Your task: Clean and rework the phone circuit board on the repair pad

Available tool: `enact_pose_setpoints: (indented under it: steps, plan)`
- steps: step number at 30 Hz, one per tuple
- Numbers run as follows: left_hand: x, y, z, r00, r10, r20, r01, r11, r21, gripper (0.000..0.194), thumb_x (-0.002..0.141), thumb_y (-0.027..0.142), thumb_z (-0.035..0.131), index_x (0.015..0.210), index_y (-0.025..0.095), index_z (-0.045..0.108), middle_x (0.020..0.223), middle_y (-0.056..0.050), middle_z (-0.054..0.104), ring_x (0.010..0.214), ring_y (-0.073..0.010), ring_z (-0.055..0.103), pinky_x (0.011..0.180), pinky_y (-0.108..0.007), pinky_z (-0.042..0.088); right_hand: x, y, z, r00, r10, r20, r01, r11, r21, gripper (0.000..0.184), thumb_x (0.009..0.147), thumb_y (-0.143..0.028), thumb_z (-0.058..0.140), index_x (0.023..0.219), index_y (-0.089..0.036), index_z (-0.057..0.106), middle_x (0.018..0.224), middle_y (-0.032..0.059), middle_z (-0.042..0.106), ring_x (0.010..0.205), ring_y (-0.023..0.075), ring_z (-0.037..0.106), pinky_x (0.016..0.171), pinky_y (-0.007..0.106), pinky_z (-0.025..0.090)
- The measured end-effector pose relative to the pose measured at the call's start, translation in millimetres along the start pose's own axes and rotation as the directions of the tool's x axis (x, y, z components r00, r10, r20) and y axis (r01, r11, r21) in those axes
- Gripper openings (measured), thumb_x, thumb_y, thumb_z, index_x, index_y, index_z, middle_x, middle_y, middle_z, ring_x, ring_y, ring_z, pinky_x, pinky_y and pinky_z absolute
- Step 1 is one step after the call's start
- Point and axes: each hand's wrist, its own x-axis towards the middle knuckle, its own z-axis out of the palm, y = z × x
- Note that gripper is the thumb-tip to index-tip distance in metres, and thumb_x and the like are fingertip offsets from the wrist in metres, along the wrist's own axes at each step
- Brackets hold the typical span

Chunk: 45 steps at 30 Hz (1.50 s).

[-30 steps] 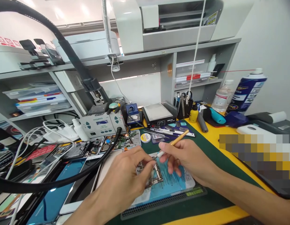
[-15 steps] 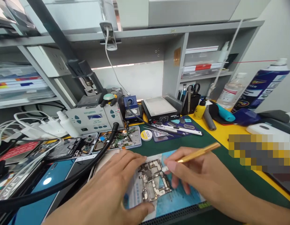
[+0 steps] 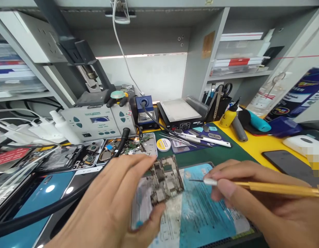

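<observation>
Between the thumb and fingers of my left hand (image 3: 115,199) is a phone circuit board (image 3: 166,181), tilted and raised off the mat, its face somewhat blurred. My right hand (image 3: 242,193) pinches a slim tool with a golden handle (image 3: 275,188), a white collar and a thin dark tip. That tip points left toward the board, with a gap between them. Under both hands lies a blue-and-white printed sheet (image 3: 208,210), stained and marked with dark streaks.
A rework station (image 3: 94,120) and a hot plate (image 3: 181,112) stand at the back. Trays of phone parts (image 3: 151,146), a round tin (image 3: 163,145) and white-handled tools (image 3: 213,139) lie before them. A thick black hose (image 3: 71,201) crosses the left; a dark phone (image 3: 285,163) lies right.
My left hand has lifted the circuit board off the sheet and tilted it. My right hand has drawn the golden tool away to the right and lowered its handle. The view has shifted closer.
</observation>
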Motion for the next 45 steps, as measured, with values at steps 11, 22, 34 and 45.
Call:
enact_pose_setpoints:
  steps: [11,22,34,45]
  plan:
    - [13.1,-1.9,-3.5,0.997,-0.034,0.069,0.041,0.993,-0.109,0.051,0.091,0.036,0.066,0.138,0.026,0.049,0.135,-0.009,0.058,0.123,-0.0281,0.058,0.104,-0.044,0.053,3.0,2.0,1.0,0.982,0.027,0.187,-0.033,0.999,0.031,0.014,0.096,-0.025,0.067,0.089,-0.035,0.074,0.077,-0.0036,0.072,0.077,0.0168,0.072,0.057,0.020,0.056]
    - [5.6,-1.3,0.3,0.988,-0.073,0.135,0.089,0.988,-0.122,0.057,0.086,0.042,0.072,0.138,0.030,0.051,0.133,-0.007,0.062,0.121,-0.0303,0.062,0.102,-0.047,0.055,-4.2,-2.9,7.2,0.981,-0.032,0.190,0.021,0.998,0.062,0.017,0.087,-0.015,0.069,0.087,-0.031,0.072,0.081,0.0002,0.077,0.075,0.0206,0.075,0.061,0.026,0.060]
    - [10.4,5.4,9.6,0.984,0.031,0.174,0.002,0.982,-0.187,0.046,0.087,0.038,0.074,0.129,0.023,0.062,0.125,-0.009,0.072,0.119,-0.0321,0.065,0.104,-0.052,0.057,-8.2,-6.1,11.4,0.995,-0.073,0.063,0.068,0.995,0.074,0.027,0.082,-0.008,0.068,0.088,-0.033,0.073,0.077,-0.0027,0.077,0.073,0.0196,0.075,0.063,0.026,0.059]
    - [6.3,10.4,4.6,0.979,0.096,0.180,-0.070,0.987,-0.145,0.038,0.089,0.024,0.062,0.126,0.031,0.067,0.152,-0.006,0.053,0.138,-0.0356,0.052,0.105,-0.059,0.055,-6.8,-7.7,7.8,0.994,-0.082,0.078,0.076,0.994,0.076,0.025,0.083,-0.009,0.068,0.088,-0.033,0.072,0.078,-0.0017,0.077,0.073,0.0201,0.075,0.061,0.026,0.059]
